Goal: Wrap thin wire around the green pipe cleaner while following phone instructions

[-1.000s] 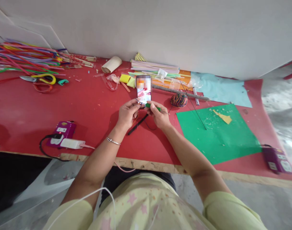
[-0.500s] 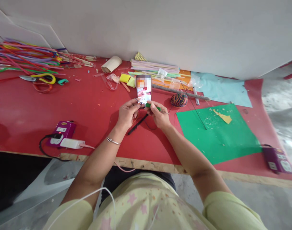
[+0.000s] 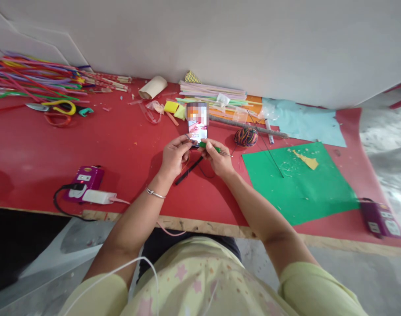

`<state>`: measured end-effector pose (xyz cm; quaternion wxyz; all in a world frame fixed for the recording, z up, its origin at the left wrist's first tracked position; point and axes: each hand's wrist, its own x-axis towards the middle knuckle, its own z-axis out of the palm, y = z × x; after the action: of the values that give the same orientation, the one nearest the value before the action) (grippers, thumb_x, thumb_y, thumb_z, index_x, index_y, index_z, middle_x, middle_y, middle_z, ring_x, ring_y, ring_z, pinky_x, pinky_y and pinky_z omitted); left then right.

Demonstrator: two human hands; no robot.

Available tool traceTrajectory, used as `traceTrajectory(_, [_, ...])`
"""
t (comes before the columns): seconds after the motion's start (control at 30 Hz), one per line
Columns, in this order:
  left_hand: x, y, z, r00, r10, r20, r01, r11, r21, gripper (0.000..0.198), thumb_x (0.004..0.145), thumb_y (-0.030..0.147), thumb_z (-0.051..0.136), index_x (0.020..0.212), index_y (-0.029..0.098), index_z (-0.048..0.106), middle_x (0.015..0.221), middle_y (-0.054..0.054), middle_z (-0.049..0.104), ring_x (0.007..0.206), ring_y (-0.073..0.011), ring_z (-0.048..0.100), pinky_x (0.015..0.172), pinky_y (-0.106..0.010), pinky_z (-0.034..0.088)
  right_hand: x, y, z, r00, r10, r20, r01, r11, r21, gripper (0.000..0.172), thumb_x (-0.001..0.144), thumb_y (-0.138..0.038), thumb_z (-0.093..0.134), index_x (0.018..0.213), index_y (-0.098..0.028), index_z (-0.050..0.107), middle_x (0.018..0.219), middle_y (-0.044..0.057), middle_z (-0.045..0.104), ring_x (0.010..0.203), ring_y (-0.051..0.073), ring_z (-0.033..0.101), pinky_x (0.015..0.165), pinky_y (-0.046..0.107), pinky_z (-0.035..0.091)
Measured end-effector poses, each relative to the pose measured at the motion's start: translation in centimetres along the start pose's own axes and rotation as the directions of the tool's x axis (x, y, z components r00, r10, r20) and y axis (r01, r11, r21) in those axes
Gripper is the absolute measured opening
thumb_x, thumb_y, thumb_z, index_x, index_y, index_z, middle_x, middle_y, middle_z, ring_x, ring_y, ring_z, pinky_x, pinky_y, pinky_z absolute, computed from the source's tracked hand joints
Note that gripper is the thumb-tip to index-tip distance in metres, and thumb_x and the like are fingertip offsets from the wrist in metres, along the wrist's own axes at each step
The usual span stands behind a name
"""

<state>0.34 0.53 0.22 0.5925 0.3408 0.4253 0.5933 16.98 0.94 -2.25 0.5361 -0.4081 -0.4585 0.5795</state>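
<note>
My left hand [image 3: 174,156] and my right hand [image 3: 219,160] meet over the red table [image 3: 121,145], fingers pinched together. Between them runs a thin wire with a green wrapped part [image 3: 207,145]; the right hand pinches the green part, the left hand pinches the wire's other end. A phone [image 3: 197,122] lies just beyond my fingers, its screen lit. A black stick [image 3: 188,170] lies on the table under my hands.
A multicoloured yarn ball [image 3: 245,137] and a green sheet [image 3: 297,182] lie to the right. Scissors [image 3: 57,107] and coloured pipe cleaners [image 3: 32,77] are far left. A purple power strip with a charger [image 3: 88,186] sits near the front edge, another purple strip [image 3: 381,218] at right.
</note>
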Motion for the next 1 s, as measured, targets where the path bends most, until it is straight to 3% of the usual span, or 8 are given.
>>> traceTrajectory(0.37, [0.07, -0.01, 0.06, 1.000, 0.004, -0.008, -0.004, 1.000, -0.002, 0.035, 0.069, 0.025, 0.081, 0.104, 0.020, 0.079, 0.071, 0.002, 0.068, 0.042, -0.0023, 0.039, 0.039, -0.019, 0.027, -0.13, -0.06, 0.15, 1.000, -0.013, 0.016, 0.012, 0.998, 0.057, 0.039, 0.084, -0.056, 0.079, 0.110, -0.026, 0.080, 0.083, 0.001, 0.078, 0.065, 0.011, 0.063, 0.064, 0.028, 0.049])
traceTrajectory(0.77, [0.08, 0.02, -0.02, 1.000, 0.007, -0.022, -0.006, 1.000, 0.017, 0.033, 0.069, 0.025, 0.082, 0.102, 0.019, 0.079, 0.073, 0.001, 0.069, 0.043, -0.0024, 0.039, 0.040, -0.019, 0.026, -0.17, -0.10, 0.12, 1.000, 0.021, -0.011, -0.022, 1.000, -0.012, 0.050, 0.081, -0.064, 0.078, 0.113, -0.025, 0.078, 0.085, 0.002, 0.078, 0.067, 0.013, 0.063, 0.067, 0.030, 0.051])
traceTrajectory(1.0, [0.10, 0.00, -0.14, 1.000, 0.005, -0.016, -0.005, 1.000, 0.008, 0.032, 0.070, 0.025, 0.082, 0.101, 0.019, 0.078, 0.074, 0.001, 0.071, 0.043, -0.0022, 0.039, 0.040, -0.019, 0.027, -0.19, -0.11, 0.18, 1.000, 0.014, -0.010, -0.014, 1.000, 0.028, 0.047, 0.081, -0.061, 0.080, 0.110, -0.025, 0.079, 0.083, 0.002, 0.078, 0.065, 0.013, 0.062, 0.065, 0.029, 0.050])
